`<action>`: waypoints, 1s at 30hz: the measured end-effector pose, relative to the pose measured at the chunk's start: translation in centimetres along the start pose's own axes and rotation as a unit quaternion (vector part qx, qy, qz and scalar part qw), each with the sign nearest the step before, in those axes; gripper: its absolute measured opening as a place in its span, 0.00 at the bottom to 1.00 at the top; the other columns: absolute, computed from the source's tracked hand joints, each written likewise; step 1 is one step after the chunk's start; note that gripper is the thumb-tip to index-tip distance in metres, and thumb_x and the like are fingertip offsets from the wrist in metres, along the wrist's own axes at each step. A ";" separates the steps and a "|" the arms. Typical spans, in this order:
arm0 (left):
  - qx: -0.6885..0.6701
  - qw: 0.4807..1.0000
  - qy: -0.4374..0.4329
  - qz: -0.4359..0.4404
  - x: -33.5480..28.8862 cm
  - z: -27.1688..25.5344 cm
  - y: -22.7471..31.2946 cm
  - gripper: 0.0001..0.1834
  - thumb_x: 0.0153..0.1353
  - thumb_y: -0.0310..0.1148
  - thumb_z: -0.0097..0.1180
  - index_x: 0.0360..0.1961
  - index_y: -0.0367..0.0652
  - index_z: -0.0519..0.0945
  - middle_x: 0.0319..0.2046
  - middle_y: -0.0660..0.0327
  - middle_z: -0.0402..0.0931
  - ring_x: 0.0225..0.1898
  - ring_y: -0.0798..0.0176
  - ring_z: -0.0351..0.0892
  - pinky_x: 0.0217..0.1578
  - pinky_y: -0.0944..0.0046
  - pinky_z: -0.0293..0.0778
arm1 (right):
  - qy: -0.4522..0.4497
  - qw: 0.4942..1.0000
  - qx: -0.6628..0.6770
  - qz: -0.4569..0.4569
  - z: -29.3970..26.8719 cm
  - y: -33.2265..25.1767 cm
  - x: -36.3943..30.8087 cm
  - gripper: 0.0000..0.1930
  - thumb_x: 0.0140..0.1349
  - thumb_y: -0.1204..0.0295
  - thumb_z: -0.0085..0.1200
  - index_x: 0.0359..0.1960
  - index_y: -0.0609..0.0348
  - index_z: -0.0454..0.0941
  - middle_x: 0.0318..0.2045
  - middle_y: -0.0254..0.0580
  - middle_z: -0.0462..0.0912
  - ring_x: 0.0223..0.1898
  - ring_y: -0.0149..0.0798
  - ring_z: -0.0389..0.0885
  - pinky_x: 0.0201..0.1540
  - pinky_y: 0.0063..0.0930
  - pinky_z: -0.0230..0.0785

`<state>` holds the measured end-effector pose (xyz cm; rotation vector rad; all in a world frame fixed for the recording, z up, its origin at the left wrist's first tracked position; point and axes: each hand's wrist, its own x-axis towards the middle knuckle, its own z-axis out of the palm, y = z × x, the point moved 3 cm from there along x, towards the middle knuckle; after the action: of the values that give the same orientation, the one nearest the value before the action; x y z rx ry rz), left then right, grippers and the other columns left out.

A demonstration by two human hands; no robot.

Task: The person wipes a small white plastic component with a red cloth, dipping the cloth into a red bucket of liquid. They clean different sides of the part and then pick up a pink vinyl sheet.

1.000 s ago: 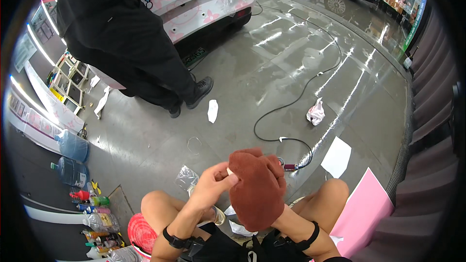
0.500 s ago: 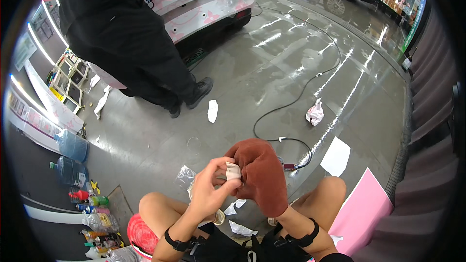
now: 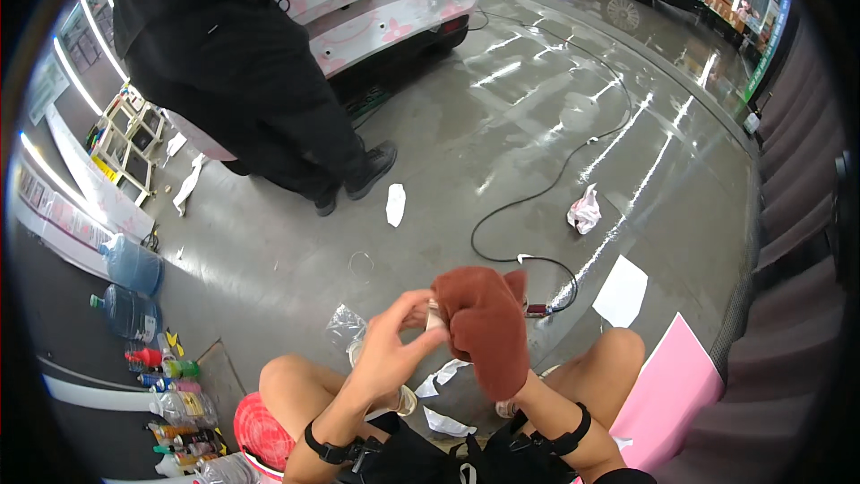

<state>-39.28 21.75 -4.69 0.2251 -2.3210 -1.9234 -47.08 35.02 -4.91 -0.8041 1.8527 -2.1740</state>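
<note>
My left hand (image 3: 400, 338) pinches a small whitish-beige piece (image 3: 434, 315) between thumb and fingers; its kind I cannot make out. Against that piece presses a reddish-brown cloth mitt (image 3: 488, 327), pulled over my right hand down to the wrist. The mitt hides my right fingers, so their grip does not show. Both hands meet in front of my bent knees, above the floor.
A person in black (image 3: 242, 81) stands by a white car (image 3: 376, 9) with pink patterns. A black cable (image 3: 528, 200) winds across the grey floor (image 3: 421, 251) to a red tool (image 3: 537, 310). Paper scraps, bottles, a pink sheet (image 3: 667, 385) and a red round lid (image 3: 262, 427) lie about.
The mitt has turned and dipped slightly, and a pointed fold now sticks up at its right. The pale piece is now more covered by the mitt and my left fingers.
</note>
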 end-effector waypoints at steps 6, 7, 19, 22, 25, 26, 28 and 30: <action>0.305 0.891 -0.032 0.335 -0.3 0.4 2.3 0.25 0.51 0.25 0.68 0.52 0.43 0.78 0.46 0.55 0.80 0.47 0.51 0.81 0.49 0.58 0.77 | -0.133 0.981 0.050 -0.133 -0.8 2.8 1.2 0.09 0.52 0.77 0.57 0.25 0.60 0.66 0.29 0.42 0.71 0.29 0.41 0.67 0.33 0.31 0.66; 0.275 0.919 0.000 0.281 -0.3 0.6 2.6 0.23 0.52 0.24 0.67 0.51 0.43 0.78 0.46 0.54 0.80 0.46 0.53 0.81 0.48 0.59 0.77 | -0.103 0.985 0.064 -0.120 -0.6 3.7 0.7 0.08 0.55 0.74 0.56 0.28 0.59 0.68 0.29 0.40 0.71 0.28 0.38 0.67 0.32 0.29 0.65; -0.188 0.971 0.126 0.081 1.1 -1.6 0.7 0.20 0.65 0.33 0.53 0.57 0.39 0.69 0.51 0.50 0.78 0.49 0.63 0.77 0.52 0.60 0.73 | -0.176 0.935 -0.072 0.300 -1.0 5.2 -0.5 0.22 0.54 0.71 0.65 0.51 0.57 0.74 0.39 0.37 0.79 0.43 0.32 0.76 0.47 0.27 0.69; -0.005 0.976 0.072 0.207 0.4 -0.4 1.3 0.25 0.55 0.26 0.65 0.54 0.45 0.69 0.57 0.50 0.77 0.63 0.52 0.71 0.66 0.47 0.56 | -0.136 0.989 -0.038 0.033 -1.0 7.6 -2.6 0.29 0.54 0.70 0.66 0.58 0.58 0.70 0.45 0.38 0.78 0.49 0.35 0.76 0.51 0.30 0.69; 0.104 0.961 0.034 0.253 0.8 -1.0 1.4 0.29 0.47 0.30 0.73 0.50 0.47 0.73 0.54 0.52 0.81 0.69 0.45 0.64 0.70 0.37 0.40 | -0.209 0.978 0.010 0.002 -1.2 5.5 -1.9 0.28 0.63 0.67 0.60 0.63 0.57 0.67 0.56 0.42 0.75 0.56 0.38 0.73 0.56 0.30 0.68; 0.122 0.954 0.021 0.275 0.8 -1.2 1.8 0.29 0.47 0.32 0.74 0.49 0.47 0.74 0.52 0.52 0.81 0.68 0.45 0.65 0.70 0.37 0.40 | -0.238 0.971 -0.029 -0.014 -1.4 4.8 -1.7 0.27 0.64 0.67 0.58 0.64 0.57 0.66 0.58 0.43 0.74 0.58 0.40 0.73 0.57 0.30 0.68; 0.122 0.945 0.009 0.303 0.5 -0.9 2.0 0.31 0.43 0.36 0.77 0.49 0.47 0.75 0.49 0.52 0.83 0.67 0.45 0.67 0.69 0.35 0.43 | -0.268 0.933 -0.204 -0.123 -1.6 4.1 -1.4 0.27 0.63 0.69 0.57 0.63 0.57 0.67 0.57 0.45 0.74 0.58 0.45 0.73 0.58 0.32 0.68; 0.108 0.946 0.009 0.307 0.2 -0.4 1.9 0.31 0.43 0.36 0.77 0.49 0.46 0.75 0.49 0.52 0.83 0.67 0.45 0.67 0.69 0.35 0.45 | -0.311 0.910 -0.232 -0.147 -1.6 2.2 -0.2 0.26 0.61 0.71 0.56 0.62 0.57 0.68 0.55 0.47 0.75 0.56 0.50 0.73 0.58 0.33 0.68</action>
<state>-39.48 21.61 -2.78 -0.4173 -2.2201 -1.3592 -48.17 36.04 -7.23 -1.7230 1.9728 -1.3246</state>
